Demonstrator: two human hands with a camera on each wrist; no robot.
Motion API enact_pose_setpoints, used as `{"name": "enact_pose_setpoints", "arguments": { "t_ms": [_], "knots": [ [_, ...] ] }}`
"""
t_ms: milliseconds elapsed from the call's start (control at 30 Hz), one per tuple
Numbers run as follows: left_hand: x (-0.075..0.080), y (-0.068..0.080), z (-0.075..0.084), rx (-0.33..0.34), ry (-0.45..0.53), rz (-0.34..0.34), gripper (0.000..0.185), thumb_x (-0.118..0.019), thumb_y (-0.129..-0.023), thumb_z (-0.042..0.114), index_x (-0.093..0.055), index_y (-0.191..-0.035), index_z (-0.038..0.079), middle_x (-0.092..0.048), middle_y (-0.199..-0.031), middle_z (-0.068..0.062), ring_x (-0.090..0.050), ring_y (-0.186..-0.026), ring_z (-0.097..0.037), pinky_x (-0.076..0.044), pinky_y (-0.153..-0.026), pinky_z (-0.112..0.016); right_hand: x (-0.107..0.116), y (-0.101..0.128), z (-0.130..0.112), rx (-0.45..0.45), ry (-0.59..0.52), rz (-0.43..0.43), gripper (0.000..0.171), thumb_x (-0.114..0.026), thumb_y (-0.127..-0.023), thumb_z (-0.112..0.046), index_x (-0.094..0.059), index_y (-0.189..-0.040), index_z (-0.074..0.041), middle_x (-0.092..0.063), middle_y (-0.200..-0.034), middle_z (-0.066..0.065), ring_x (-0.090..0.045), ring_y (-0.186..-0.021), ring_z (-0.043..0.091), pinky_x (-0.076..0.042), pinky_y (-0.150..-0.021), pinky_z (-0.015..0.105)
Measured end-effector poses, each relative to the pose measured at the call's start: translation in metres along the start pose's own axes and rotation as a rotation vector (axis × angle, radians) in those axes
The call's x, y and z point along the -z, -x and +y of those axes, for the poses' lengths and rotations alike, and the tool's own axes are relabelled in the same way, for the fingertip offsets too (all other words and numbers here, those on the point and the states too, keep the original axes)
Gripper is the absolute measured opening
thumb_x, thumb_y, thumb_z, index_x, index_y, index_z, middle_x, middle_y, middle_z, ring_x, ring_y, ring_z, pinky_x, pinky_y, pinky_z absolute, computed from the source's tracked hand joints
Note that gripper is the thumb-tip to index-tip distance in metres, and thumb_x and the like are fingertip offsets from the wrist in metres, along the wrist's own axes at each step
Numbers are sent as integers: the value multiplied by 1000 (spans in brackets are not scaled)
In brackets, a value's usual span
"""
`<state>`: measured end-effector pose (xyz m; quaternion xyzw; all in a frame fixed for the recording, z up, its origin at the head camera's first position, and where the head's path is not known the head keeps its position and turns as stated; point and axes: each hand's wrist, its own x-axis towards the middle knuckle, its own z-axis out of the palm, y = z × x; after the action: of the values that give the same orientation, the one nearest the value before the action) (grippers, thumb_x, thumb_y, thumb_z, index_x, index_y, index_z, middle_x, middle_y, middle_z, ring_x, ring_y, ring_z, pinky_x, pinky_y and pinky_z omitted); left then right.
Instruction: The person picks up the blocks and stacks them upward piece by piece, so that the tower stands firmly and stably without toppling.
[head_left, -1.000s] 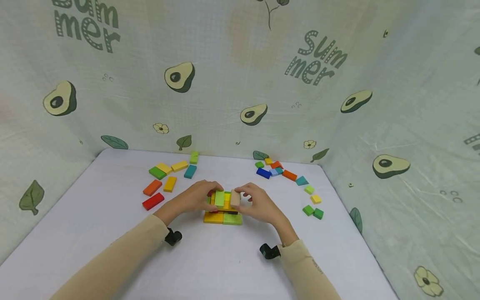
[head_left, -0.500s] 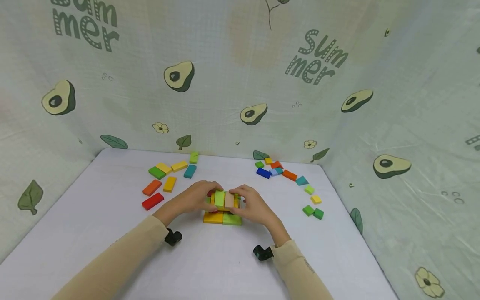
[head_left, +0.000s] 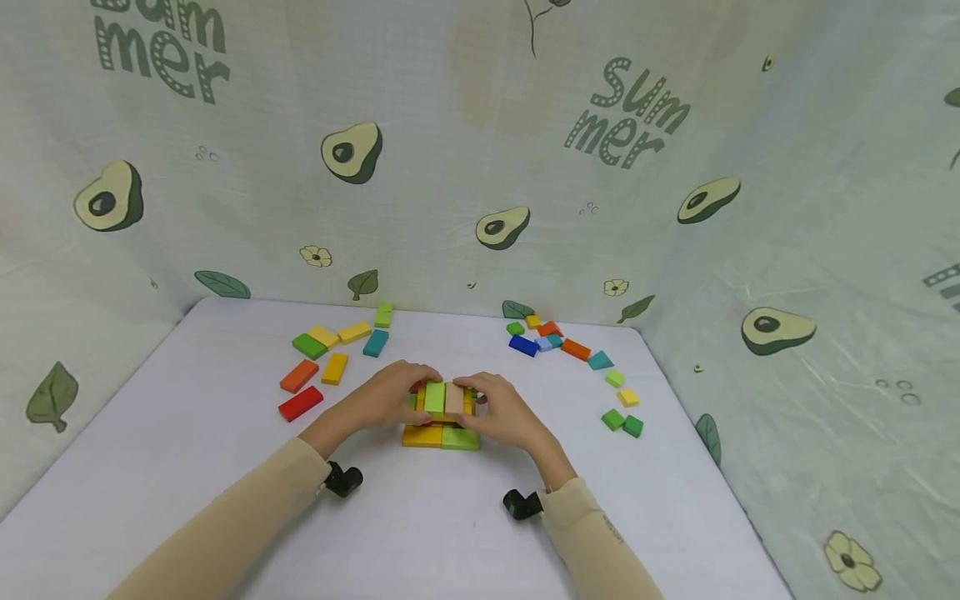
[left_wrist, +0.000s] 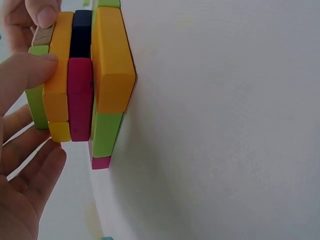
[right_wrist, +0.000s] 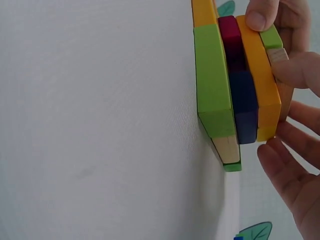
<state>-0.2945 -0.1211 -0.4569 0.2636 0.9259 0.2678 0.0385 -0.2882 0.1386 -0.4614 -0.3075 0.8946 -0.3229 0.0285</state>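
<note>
A layered stack of toy blocks stands mid-table. Its bottom layer shows an orange block beside a light green block. Above lie a magenta block and a navy block, then a yellow-orange block. On top, a light green block and a plain wooden block lie side by side. My left hand pinches the top green block between thumb and fingers. With my right hand I pinch the wooden block. The stack's far side is mostly hidden.
Loose blocks lie at the back left, among them a red block and a teal block. More are scattered at the right, including a blue block and a dark green block. A patterned cloth hangs behind the table.
My right hand has moved left with the wooden block and set it beside the top green block. The left hand keeps its hold. The head view has shifted slightly.
</note>
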Motion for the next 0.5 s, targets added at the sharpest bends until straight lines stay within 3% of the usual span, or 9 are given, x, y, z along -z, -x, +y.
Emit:
{"name": "enact_pose_setpoints", "arguments": {
  "t_ms": [500],
  "knots": [
    [-1,-1,-2,-21,2,-2,60,-91,-87,31,-65,-140,18,-66,-122,3,-55,-112,-19,-53,-102,-43,-2,-1,1,2,-9,20,54,-84,-94,-25,-65,-144,-16,-67,-138,1,-64,-118,19,-57,-103,36]
  ]
}}
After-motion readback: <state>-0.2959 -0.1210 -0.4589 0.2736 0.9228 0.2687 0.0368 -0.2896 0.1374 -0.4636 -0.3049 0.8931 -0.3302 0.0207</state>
